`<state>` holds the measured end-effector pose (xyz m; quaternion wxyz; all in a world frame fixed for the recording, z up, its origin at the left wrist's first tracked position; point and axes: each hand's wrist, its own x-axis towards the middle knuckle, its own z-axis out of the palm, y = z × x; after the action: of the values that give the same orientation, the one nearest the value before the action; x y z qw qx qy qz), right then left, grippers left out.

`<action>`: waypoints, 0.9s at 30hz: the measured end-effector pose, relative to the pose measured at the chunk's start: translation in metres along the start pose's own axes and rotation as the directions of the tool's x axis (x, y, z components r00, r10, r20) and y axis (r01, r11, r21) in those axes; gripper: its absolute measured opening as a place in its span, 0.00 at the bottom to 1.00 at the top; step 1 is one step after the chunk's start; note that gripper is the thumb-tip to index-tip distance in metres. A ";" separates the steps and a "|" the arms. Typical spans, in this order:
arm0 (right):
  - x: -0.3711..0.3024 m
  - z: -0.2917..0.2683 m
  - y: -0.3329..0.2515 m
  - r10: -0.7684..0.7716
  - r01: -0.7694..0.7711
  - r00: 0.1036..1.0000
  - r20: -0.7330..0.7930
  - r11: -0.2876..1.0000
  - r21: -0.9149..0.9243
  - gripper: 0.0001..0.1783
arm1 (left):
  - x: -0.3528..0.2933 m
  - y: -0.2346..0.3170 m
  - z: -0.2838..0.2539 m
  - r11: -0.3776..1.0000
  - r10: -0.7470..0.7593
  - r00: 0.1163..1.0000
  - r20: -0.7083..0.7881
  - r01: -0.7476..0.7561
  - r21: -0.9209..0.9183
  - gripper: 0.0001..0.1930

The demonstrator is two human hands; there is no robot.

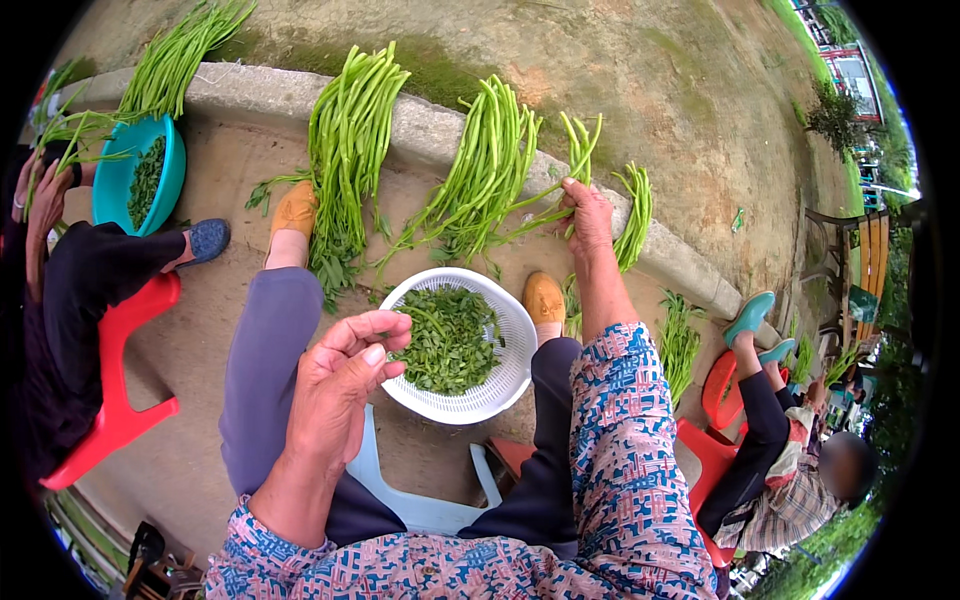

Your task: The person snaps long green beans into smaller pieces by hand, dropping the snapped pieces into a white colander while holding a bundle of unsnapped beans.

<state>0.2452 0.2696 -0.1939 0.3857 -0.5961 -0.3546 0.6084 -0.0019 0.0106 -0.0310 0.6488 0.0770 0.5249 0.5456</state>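
Beyond the white basket (517, 345), my right hand (588, 213) pinches green stems (580, 145) a loose grip might drop; my left hand (343, 378) curls, contents unclear.

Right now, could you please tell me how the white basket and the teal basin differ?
The white basket has slotted walls, while the teal basin's wall looks solid. The white basket sits between the person's legs; the teal basin is off to the left, beside a co-worker. In this view the white basket's mouth looks nearly round, the teal basin's a narrow oval. Both hold green leaves.
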 end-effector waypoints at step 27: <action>-0.281 0.121 -0.056 -0.456 0.725 0.689 0.563 0.434 -0.535 0.06 | -0.012 -0.007 0.005 0.932 0.346 0.922 0.173 -0.317 -0.175 0.19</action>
<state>0.1249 0.0476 -0.0120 0.2408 -0.4177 -0.8122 0.3285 0.0082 0.0008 -0.0256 0.6004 0.1729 0.3954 0.6733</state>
